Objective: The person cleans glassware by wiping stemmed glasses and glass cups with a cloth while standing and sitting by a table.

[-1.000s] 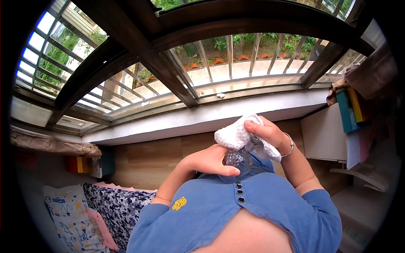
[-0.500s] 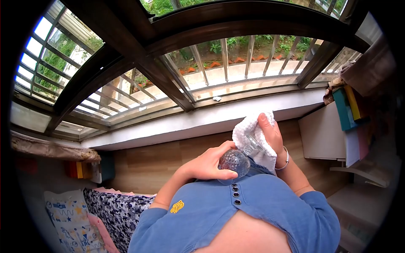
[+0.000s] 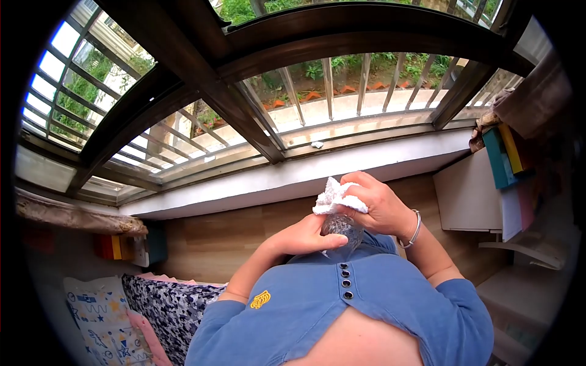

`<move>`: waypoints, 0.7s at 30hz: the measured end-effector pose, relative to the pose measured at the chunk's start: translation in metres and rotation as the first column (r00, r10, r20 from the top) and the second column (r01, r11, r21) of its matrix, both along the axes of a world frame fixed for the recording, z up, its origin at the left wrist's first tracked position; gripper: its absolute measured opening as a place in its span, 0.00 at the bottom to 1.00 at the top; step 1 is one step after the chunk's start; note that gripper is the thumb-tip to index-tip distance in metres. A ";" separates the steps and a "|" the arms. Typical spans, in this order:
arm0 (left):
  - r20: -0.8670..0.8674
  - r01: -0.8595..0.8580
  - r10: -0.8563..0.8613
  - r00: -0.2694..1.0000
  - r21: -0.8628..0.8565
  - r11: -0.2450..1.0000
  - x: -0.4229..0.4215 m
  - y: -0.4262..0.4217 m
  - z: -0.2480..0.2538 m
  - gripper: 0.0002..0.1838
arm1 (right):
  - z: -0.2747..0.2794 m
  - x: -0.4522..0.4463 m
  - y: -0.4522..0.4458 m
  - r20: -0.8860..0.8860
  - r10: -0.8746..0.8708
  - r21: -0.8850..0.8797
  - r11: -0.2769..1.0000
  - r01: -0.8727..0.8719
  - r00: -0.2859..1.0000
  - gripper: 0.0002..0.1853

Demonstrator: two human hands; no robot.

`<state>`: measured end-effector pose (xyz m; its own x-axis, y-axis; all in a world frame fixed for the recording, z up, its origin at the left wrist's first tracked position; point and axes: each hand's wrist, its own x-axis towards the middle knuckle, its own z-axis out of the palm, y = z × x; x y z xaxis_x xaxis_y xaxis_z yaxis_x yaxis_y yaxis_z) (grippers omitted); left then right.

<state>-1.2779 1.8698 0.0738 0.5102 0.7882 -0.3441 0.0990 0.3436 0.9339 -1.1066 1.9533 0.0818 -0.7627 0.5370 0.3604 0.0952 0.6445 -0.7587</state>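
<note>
My left hand (image 3: 303, 236) is wrapped round a clear glass vessel (image 3: 343, 229) with a patterned, rounded body, held close to the front of the blue shirt. A white cloth (image 3: 332, 198) is bunched over the vessel's far end. From the right, my right hand (image 3: 379, 204) grips that cloth, its fingers curled over the vessel. The cloth and fingers hide the vessel's narrower part. A bracelet (image 3: 415, 229) circles the right wrist.
Ahead runs a white window ledge (image 3: 244, 188) below dark-framed windows with bars. A white cabinet (image 3: 465, 194) stands at the right, with coloured folders (image 3: 500, 160) beside it. At lower left lies patterned bedding (image 3: 165, 311). The floor (image 3: 207, 244) is wooden.
My right hand has moved left and turned over, bringing the cloth from the vessel's right side onto its far end. The narrower glass part is now covered. My left hand keeps its hold.
</note>
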 end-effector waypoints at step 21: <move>-0.062 -0.004 0.009 0.998 0.074 0.997 0.006 -0.005 -0.005 0.40 | -0.002 0.012 0.013 -0.328 -0.054 -0.894 0.341 -0.291 0.943 0.22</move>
<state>-1.2721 1.8649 0.0691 0.4842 0.8158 -0.3163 0.1561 0.2752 0.9487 -1.0951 1.9659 0.0794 -0.8179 0.5628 -0.1196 -0.2192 -0.4970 -0.8396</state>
